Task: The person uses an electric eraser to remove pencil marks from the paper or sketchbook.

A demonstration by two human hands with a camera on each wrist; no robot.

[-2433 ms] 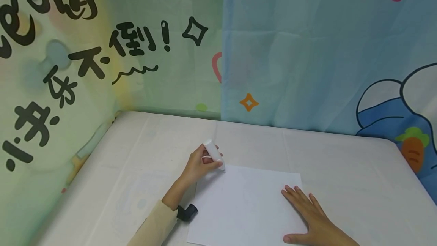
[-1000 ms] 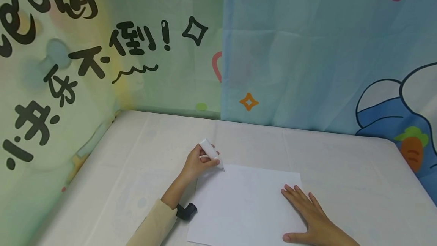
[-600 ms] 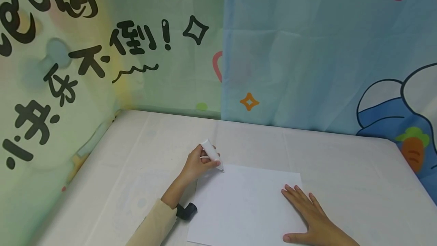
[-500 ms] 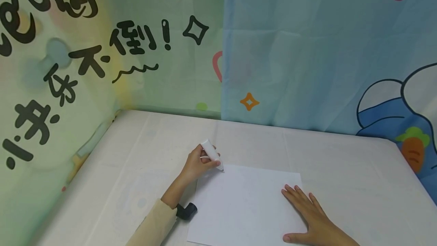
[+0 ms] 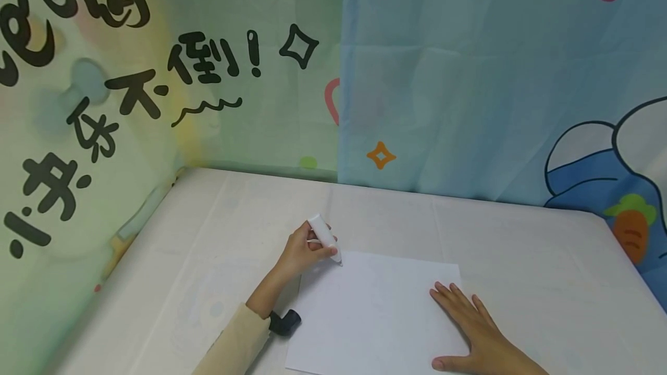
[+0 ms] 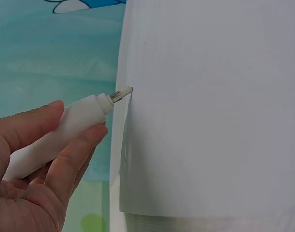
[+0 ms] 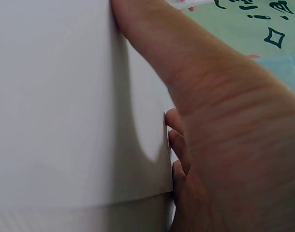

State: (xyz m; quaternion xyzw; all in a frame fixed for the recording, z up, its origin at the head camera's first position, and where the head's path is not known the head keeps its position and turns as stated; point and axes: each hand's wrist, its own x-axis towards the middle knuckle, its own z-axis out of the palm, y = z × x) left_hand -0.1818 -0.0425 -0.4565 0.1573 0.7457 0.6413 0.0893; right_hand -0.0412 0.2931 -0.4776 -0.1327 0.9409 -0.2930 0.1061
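The left hand [image 5: 302, 250] gripped a white pen-shaped tool [image 5: 324, 237], thumb and fingers curled round its barrel. The tool stood tilted, its upper end leaning away from the person, and its narrow tip [image 6: 119, 94] met the far left corner of a white sheet of paper [image 5: 375, 311]. In the left wrist view the tip was touching the sheet's edge.

The right hand [image 5: 471, 328] lay flat and open on the sheet's right portion, fingers straight and spread, palm down, pressing the paper to the surface. In the right wrist view the fingertips [image 7: 174, 145] rested along the paper's edge.

A beige sleeve [image 5: 234, 346] covered the left forearm, and a small black device [image 5: 283, 323] sat at that wrist. The paper lay on a table under a white cloth [image 5: 521, 259], between the two hands. Beyond the hands hung a blue cartoon-printed curtain [image 5: 469, 74]; beyond the left hand, a green backdrop with black characters [image 5: 130, 74].
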